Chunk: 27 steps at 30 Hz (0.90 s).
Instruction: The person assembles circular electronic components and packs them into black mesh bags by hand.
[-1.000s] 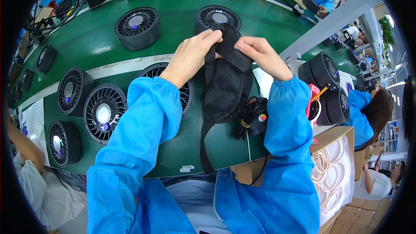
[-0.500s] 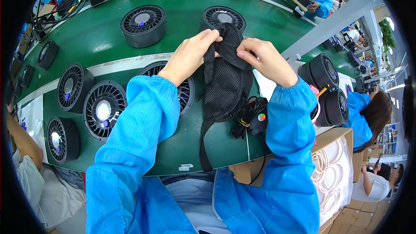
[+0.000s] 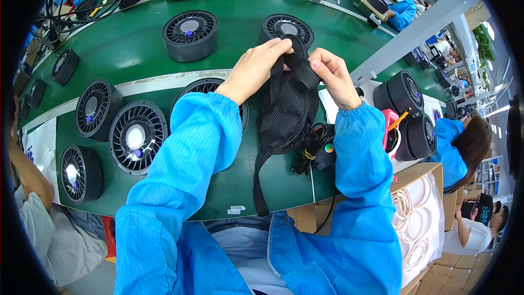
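Note:
A black mesh bag [image 3: 285, 117] with fabric straps lies on the green workbench in front of me. My left hand [image 3: 254, 71] pinches black fabric at the bag's upper end. On the other side, my right hand [image 3: 334, 78] grips a wide black strap or flap [image 3: 303, 71] between thumb and fingers. The fabric spans the gap between both hands. A loose strap [image 3: 259, 186] trails from the bag's lower end to the bench edge. Touching the bag's right side is a black cable bundle [image 3: 310, 150] with a yellow tie. Just beyond my hands sits a round black fan [image 3: 286, 28].
Another round fan [image 3: 190, 35] stands farther back, and several more are at left, one [image 3: 137, 137] partly behind my left sleeve. To the right are stacked fans [image 3: 401, 94], a pink-and-white container [image 3: 392, 131] and a cardboard box of rings [image 3: 417, 213]. A grey post [image 3: 406, 41] slants past.
Both hands have shifted slightly right, and the bag's upper fabric has moved with them. The wide black piece is stretched farther toward my right hand. The whole view has also shifted slightly.

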Tool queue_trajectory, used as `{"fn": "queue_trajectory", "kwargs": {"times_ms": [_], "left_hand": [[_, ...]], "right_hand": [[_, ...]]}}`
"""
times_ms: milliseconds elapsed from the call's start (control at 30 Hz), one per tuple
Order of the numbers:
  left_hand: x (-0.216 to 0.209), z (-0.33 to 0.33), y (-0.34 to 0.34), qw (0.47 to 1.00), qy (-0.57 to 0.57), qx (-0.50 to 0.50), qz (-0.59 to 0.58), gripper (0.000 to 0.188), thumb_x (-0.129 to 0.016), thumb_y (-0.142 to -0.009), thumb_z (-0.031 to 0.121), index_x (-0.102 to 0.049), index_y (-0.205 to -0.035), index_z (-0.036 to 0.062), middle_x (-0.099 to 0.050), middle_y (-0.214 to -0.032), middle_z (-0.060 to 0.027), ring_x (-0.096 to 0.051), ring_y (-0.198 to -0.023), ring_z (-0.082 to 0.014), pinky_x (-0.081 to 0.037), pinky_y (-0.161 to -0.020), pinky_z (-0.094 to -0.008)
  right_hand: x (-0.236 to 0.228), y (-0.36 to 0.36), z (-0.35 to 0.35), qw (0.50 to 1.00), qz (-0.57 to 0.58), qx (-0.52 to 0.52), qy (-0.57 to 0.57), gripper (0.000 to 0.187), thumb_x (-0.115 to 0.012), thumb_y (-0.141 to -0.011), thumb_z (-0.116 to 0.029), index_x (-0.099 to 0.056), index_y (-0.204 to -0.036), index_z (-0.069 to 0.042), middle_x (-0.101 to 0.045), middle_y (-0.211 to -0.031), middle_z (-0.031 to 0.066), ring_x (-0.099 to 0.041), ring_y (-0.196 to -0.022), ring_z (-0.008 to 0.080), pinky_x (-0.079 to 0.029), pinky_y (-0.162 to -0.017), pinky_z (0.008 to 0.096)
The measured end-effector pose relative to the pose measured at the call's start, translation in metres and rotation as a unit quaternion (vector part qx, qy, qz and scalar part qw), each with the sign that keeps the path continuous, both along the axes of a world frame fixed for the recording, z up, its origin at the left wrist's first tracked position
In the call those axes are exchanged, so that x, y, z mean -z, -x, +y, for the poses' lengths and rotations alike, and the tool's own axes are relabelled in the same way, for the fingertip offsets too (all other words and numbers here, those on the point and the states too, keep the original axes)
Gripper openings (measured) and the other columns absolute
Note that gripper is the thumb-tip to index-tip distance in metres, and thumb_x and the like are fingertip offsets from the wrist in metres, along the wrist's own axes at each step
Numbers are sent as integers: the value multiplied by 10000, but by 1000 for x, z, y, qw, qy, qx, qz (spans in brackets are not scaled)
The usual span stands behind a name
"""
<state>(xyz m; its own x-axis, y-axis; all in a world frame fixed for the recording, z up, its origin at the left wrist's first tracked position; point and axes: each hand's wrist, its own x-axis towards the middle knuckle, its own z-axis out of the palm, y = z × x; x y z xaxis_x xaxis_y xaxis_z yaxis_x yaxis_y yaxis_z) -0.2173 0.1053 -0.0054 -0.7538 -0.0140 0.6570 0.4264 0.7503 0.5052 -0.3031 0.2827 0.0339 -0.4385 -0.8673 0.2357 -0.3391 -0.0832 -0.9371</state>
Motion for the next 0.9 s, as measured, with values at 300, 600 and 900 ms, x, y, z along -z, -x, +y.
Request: {"fn": "queue_trajectory", "kwargs": {"times_ms": [300, 600, 900], "left_hand": [[1, -9, -10, 977, -184, 50, -97, 172, -532, -867, 97, -517, -1028, 39, -607, -938, -109, -629, -853, -253, -490, -745, -327], [13, -7, -1, 904, -395, 67, -148, 245, -393, -973, 209, -533, -1026, 16, -610, -936, -89, -632, -864, -168, -515, -748, -283], [6, -21, 3, 883, -423, 34, -199, 272, -375, -974, 195, -528, -1054, -15, -600, -986, -124, -638, -852, -192, -521, -764, -293]], "right_hand": [[-26, -8, -9, 919, 306, 131, -212, 247, -623, -831, -321, -569, -904, -92, -449, -550, -21, -408, -472, 80, -331, -473, 259], [-19, -20, -30, 780, 562, 169, -218, 372, -684, -706, -438, -589, -917, -147, -627, -617, 84, -643, -608, 271, -492, -547, 341], [-14, -22, -42, 722, 600, 219, -268, 317, -658, -711, -403, -593, -872, -139, -609, -581, 81, -617, -547, 266, -474, -515, 359]]}}
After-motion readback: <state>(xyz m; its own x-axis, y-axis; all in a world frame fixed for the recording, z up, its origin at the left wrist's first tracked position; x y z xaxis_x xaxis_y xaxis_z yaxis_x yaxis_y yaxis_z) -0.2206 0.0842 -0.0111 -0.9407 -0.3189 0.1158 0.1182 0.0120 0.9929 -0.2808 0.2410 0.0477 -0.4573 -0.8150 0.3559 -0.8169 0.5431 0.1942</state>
